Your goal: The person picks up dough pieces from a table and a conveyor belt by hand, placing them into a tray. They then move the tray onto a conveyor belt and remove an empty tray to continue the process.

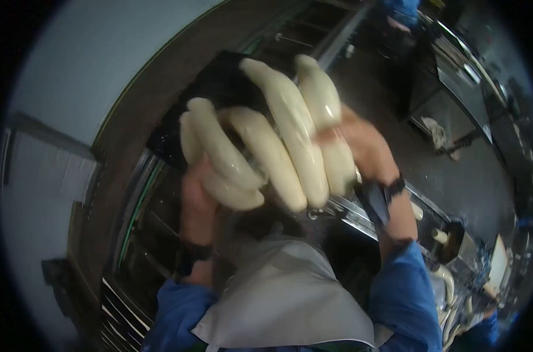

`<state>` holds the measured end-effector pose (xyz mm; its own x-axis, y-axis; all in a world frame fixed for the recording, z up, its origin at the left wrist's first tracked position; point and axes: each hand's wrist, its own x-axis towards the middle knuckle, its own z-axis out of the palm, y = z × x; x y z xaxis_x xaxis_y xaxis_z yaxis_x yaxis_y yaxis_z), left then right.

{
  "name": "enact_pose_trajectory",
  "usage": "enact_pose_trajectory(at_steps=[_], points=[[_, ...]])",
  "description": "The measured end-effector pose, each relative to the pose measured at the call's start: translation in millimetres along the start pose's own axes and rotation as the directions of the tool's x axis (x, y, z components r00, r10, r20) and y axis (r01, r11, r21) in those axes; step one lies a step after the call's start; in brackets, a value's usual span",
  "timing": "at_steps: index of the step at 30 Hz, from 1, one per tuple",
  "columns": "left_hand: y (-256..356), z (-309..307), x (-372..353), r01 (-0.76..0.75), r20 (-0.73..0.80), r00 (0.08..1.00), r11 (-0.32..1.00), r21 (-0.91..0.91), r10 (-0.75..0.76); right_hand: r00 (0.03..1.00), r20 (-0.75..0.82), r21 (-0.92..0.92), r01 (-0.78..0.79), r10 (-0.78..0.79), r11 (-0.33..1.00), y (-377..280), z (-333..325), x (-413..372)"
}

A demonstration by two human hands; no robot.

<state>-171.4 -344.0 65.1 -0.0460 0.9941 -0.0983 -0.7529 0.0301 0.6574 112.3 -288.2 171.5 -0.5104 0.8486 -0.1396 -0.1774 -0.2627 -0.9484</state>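
Observation:
Both my hands hold up a bunch of thick, glossy, cream-white sausage-shaped pieces (271, 154) with rounded or narrowed ends. My left hand (198, 192) is closed around the lower left side of the bunch, its fingers partly hidden behind two of the pieces. On the other side, my right hand (362, 142) grips across the rightmost piece (322, 97), fingers reaching toward the long one beside it. Motion blurs both hands a little. Just behind the bunch lies a dark crate (167, 136). I cannot tell what kind of food the pieces are.
A metal rail (350, 36) runs past the crate. At the lower right, more pale pieces (445, 287) lie by a metal box (463, 249). A steel table (454, 76) stands at the upper right, with a person in blue (402, 9) nearby. On the left is a pale wall (96, 64).

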Motion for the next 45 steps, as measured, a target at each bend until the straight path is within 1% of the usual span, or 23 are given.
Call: enact_pose_trajectory(at_steps=[1, 2, 3, 5, 6, 8, 11, 13, 20, 23, 24, 25, 27, 29, 31, 32, 35, 37, 38, 39, 41, 43, 45], points=[[12.1, -30.7, 16.8, -0.024, -0.018, 1.000, 1.000, -0.008, 0.024, 0.991, -0.125, -0.190, -0.074, 0.051, 0.979, -5.9, 10.7, 35.0], [21.3, -58.2, 32.7, -0.118, -0.054, 0.989, 0.954, 0.274, 0.138, 0.787, 0.286, -0.630, 0.584, -0.547, 0.512, 31.6, -23.0, 77.9], [27.3, -85.7, 45.2, -0.178, -0.052, 0.969, 0.826, 0.535, 0.242, 0.955, -0.290, -0.126, 0.024, -0.060, 0.992, 16.3, 12.8, 101.8], [32.4, -159.2, 45.4, -0.047, -0.189, 0.957, 0.760, 0.648, 0.220, 0.885, -0.345, -0.644, 0.018, -0.312, 0.765, 72.8, -59.0, 174.8], [32.9, -180.8, 39.8, 0.109, -0.321, 0.926, 0.673, 0.731, 0.199, 0.804, -0.206, -0.923, 0.031, -0.558, 0.385, 94.9, -69.0, 173.7], [22.9, -161.4, 30.1, 0.125, -0.429, 0.888, 0.809, 0.574, 0.167, 0.865, -0.347, -0.859, -0.139, -0.361, 0.492, 134.8, -80.4, 156.0], [-5.1, -175.4, 22.1, 0.060, -0.426, 0.893, 0.899, 0.434, 0.146, 0.925, -0.380, -0.923, -0.378, 0.020, -0.068, 241.1, -166.0, 126.6], [-26.6, -182.9, 9.2, 0.289, -0.486, 0.873, 0.760, 0.582, 0.040, 0.932, -0.362, -0.909, -0.360, -0.031, -0.209, 293.8, -197.2, 81.0], [-31.2, -173.1, -8.8, 0.181, -0.652, 0.677, 0.781, 0.597, 0.342, 0.873, -0.440, -0.851, -0.480, -0.209, -0.213, 279.9, -145.3, 35.5], [-38.0, -252.1, 1.3, 0.288, -0.397, 0.639, 0.273, 0.918, 0.659, 0.806, -0.491, -0.868, -0.483, -0.331, 0.114, 260.1, -128.4, 38.6], [-14.8, -208.7, 1.1, 0.576, -0.421, 0.664, -0.064, 0.815, 0.619, 0.779, -0.429, -0.901, -0.331, -0.457, 0.281, 266.4, -140.3, 34.2], [-19.8, -178.2, -1.8, 0.433, -0.135, 0.598, -0.176, 0.884, 0.790, 0.771, -0.439, -0.897, -0.341, -0.461, 0.282, 251.6, -138.1, 24.6], [-4.6, -152.2, 13.2, 0.159, -0.140, 0.705, 0.038, 0.987, 0.695, 0.595, -0.730, -0.439, -0.032, -0.336, 0.898, 218.7, -131.1, -3.7], [-4.4, -171.9, 30.0, 0.207, -0.197, 0.747, 0.059, 0.977, 0.635, 0.464, -0.871, -0.056, 0.227, -0.158, 0.972, 200.2, -157.9, -46.9], [-11.0, -210.9, 54.8, 0.235, -0.391, 0.570, 0.312, 0.920, 0.723, 0.314, -0.907, -0.207, 0.248, -0.280, 0.946, 214.4, -224.5, -116.0], [-3.4, -226.4, 62.9, 0.233, -0.392, 0.573, 0.315, 0.920, 0.720, 0.216, -0.954, -0.060, 0.547, -0.210, 0.835, 189.9, -216.9, -142.1], [10.8, -251.8, 45.5, 0.264, -0.679, 0.609, 0.703, 0.660, 0.409, -0.082, -0.910, -0.414, 0.271, -0.407, 0.869, 130.1, -221.4, -238.4], [17.1, -254.8, 19.4, 0.316, -0.652, 0.645, 0.637, 0.703, 0.399, -0.105, -0.543, -0.803, -0.226, -0.833, 0.552, 101.4, -224.2, -281.3], [2.2, -248.1, 5.7, 0.262, -0.593, 0.490, 0.541, 0.799, 0.638, -0.162, -0.634, -0.747, -0.123, -0.756, 0.653, 74.8, -208.8, -274.9], [7.4, -225.1, -5.8, 0.373, -0.510, 0.552, 0.352, 0.859, 0.660, -0.223, -0.718, -0.673, -0.015, -0.659, 0.739, 54.9, -189.4, -267.1], [4.0, -146.6, -31.8, 0.531, -0.197, 0.586, -0.188, 0.826, 0.786, -0.126, -0.707, -0.687, -0.110, -0.696, 0.718, 49.2, -197.7, -260.2], [-0.1, -141.7, -16.2, 0.321, -0.080, 0.648, -0.176, 0.930, 0.757, 0.287, -0.601, -0.790, -0.351, -0.746, 0.502, 81.2, -237.6, -258.6], [-6.3, -161.9, 7.2, 0.096, -0.025, 0.690, -0.058, 0.994, 0.723, 0.547, -0.749, -0.648, -0.724, -0.374, 0.238, 118.2, -246.2, -228.7]])
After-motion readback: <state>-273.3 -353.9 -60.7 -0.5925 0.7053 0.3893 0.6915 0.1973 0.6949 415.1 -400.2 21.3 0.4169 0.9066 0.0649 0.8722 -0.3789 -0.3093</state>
